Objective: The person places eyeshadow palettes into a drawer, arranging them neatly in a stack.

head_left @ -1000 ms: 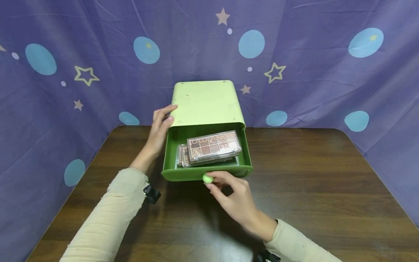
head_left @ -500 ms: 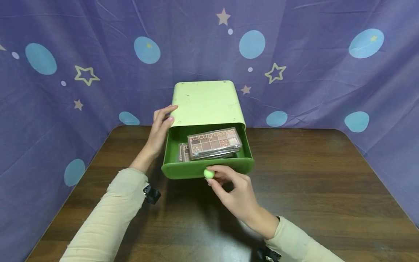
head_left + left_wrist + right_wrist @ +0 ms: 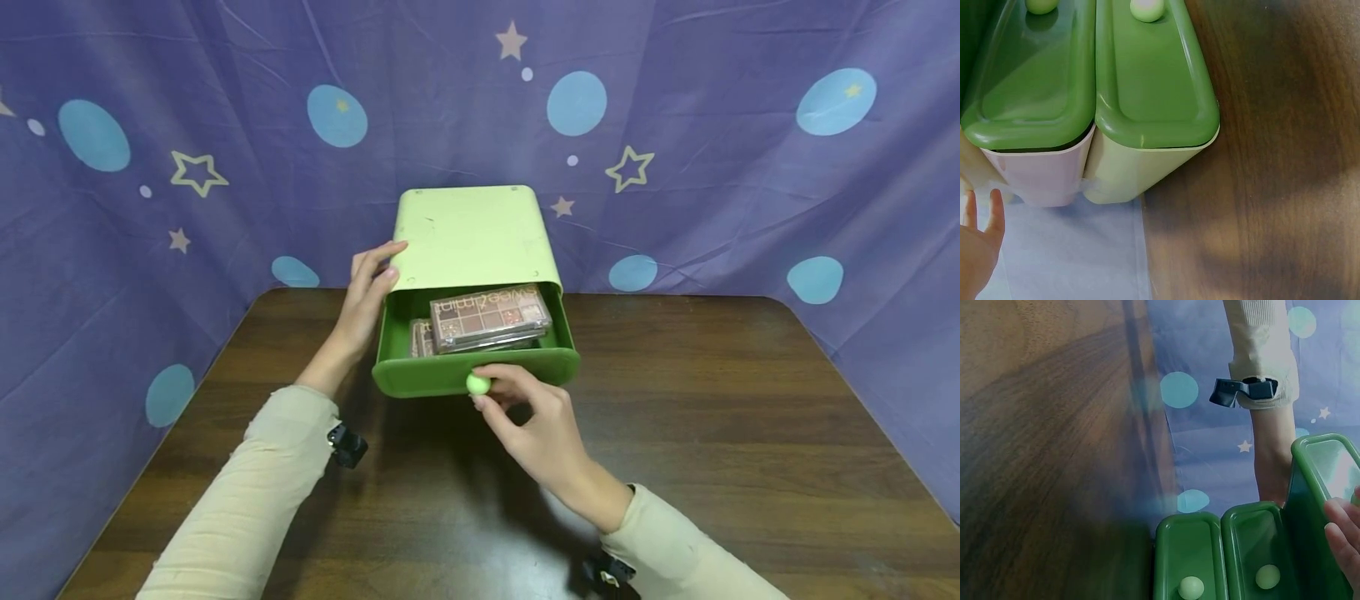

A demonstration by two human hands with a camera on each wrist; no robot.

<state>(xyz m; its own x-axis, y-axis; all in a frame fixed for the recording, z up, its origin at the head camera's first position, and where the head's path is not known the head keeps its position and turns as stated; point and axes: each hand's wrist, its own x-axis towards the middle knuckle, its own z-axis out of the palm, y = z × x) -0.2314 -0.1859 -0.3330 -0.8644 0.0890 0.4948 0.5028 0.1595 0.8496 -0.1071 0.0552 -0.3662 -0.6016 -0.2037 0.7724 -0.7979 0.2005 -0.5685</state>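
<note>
A small drawer cabinet (image 3: 472,237) with a pale green top stands toward the back of the table. Its dark green top drawer (image 3: 416,380) sticks out partway. Inside lie several stacked eyeshadow palettes (image 3: 491,318) in clear cases. My right hand (image 3: 546,437) pinches the drawer's round light green knob (image 3: 477,383) between thumb and fingers. My left hand (image 3: 362,304) rests against the cabinet's left side, fingertips at the top edge. In the left wrist view, fingers (image 3: 995,215) of that hand appear at the lower left, mostly out of frame.
Below, two more drawers sit closed, a middle drawer (image 3: 1032,94) and a bottom drawer (image 3: 1150,87), each with a round knob. A brown wooden table (image 3: 712,433) carries the cabinet. A purple curtain (image 3: 465,75) with stars and blue dots hangs close behind it.
The top drawer has slid partway back into the cabinet, the palettes moving with it. My right hand has moved away from me with the knob. The left hand has stayed put.
</note>
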